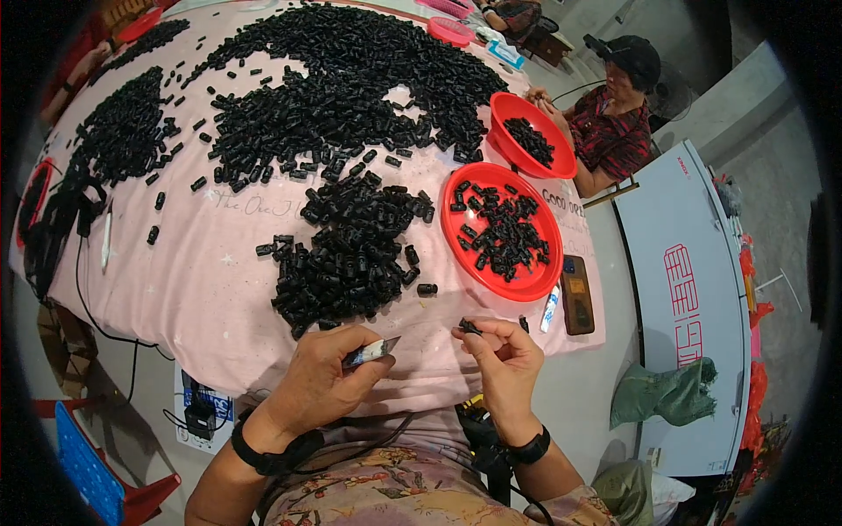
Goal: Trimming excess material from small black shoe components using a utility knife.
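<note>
My left hand [329, 377] is closed around a small knife [368, 353], its short pointed blade aimed to the right and its pale handle mostly inside my fingers. Between the thumb and fingers of my right hand [504, 355] is a small black plastic part [470, 327], partly hidden by the fingertips. The two hands are apart at the table's near edge. Just beyond them lies a pile of like black barrel-shaped parts [351, 250]. A red basin [452, 254] with more of these parts stands to the right of that pile.
Much larger heaps of black parts [333, 114] spread across the pink-covered table [219, 298]. A second red basin [561, 162] sits near a seated person [614, 114] at the right. A phone [576, 294] lies by the right edge. A white pen [107, 241] and cables are at the left.
</note>
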### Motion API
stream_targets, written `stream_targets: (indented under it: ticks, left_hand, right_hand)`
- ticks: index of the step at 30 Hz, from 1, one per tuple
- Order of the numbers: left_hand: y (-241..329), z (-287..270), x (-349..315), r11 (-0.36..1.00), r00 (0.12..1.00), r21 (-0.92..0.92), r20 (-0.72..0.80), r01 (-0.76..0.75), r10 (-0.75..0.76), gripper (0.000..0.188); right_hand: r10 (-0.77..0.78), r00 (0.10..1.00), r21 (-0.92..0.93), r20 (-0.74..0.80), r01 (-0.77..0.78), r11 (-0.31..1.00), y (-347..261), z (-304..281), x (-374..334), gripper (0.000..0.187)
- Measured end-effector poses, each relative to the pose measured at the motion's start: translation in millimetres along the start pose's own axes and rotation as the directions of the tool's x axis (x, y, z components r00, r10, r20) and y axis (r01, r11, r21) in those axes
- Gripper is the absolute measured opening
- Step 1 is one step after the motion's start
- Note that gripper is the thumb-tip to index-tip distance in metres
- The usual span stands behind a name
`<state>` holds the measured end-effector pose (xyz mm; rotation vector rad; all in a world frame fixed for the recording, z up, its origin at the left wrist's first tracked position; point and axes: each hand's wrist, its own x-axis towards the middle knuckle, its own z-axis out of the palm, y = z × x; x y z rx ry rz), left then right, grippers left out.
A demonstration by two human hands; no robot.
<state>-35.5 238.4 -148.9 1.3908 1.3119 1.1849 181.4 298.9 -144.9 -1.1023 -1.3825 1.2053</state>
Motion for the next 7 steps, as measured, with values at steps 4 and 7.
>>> stream_targets:
  ticks: [4, 7]
  left_hand:
    - [2.4, -1.4, 0.4, 1.000, 1.000, 0.027, 0.009, -0.004, 0.003, 0.009]
    - [2.3, -2.1, 0.5, 0.999, 1.000, 0.037, 0.021, 0.016, -0.016, 0.010]
  right_hand:
    - [0.027, 0.999, 0.001, -0.021, -0.027, 1.000, 1.3, -3.2, 0.4, 0.012]
    - [0.010, 1.000, 0.008, -0.013, -0.010, 1.000, 4.2, -4.7, 1.4, 0.012]
